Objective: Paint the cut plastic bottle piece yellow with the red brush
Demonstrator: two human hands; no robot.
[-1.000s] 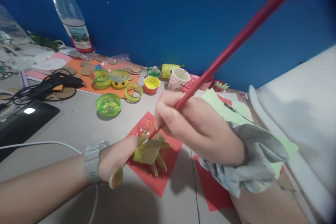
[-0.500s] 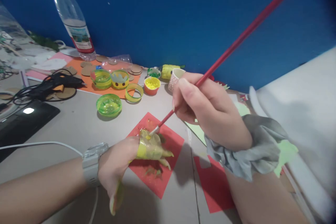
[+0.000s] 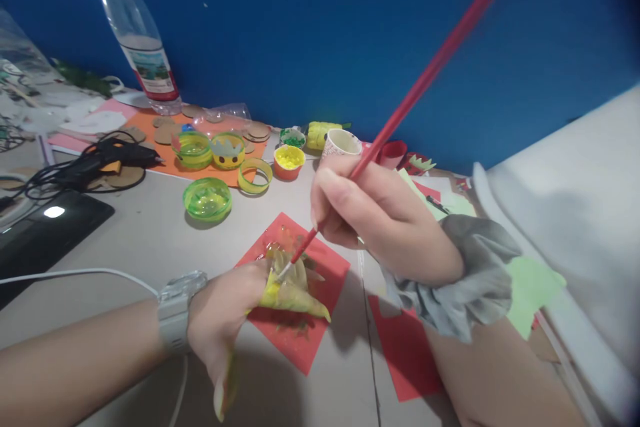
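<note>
My right hand [image 3: 385, 213] grips a long red paintbrush [image 3: 415, 97] like a pen. Its pale bristles touch a clear plastic ring [image 3: 274, 290] that is partly coated in yellow paint. That ring sits around the fingers of my left hand [image 3: 235, 300], which bear it from inside, stretched out and smeared yellow. My left thumb points down, away from the fingers, with yellow on it too. Beneath the fingers lies a red paper sheet [image 3: 320, 257] with wet smears of paint. Which fingers are inside the ring is hard to make out.
Beyond the hands stand a green-painted plastic dish [image 3: 207, 200], a yellow ring [image 3: 255, 177], a cup of yellow paint [image 3: 289, 163] and a paper cup [image 3: 343, 142]. A tall bottle [image 3: 145, 53] leans left. A glue gun [image 3: 120, 152] and black phone [image 3: 55, 233] lie left. Another red sheet [image 3: 407, 353] lies right.
My right hand and the brush have shifted left, and the bristles are slightly lower on the ring. My left hand has turned, so its fingers and the ring show at a different angle.
</note>
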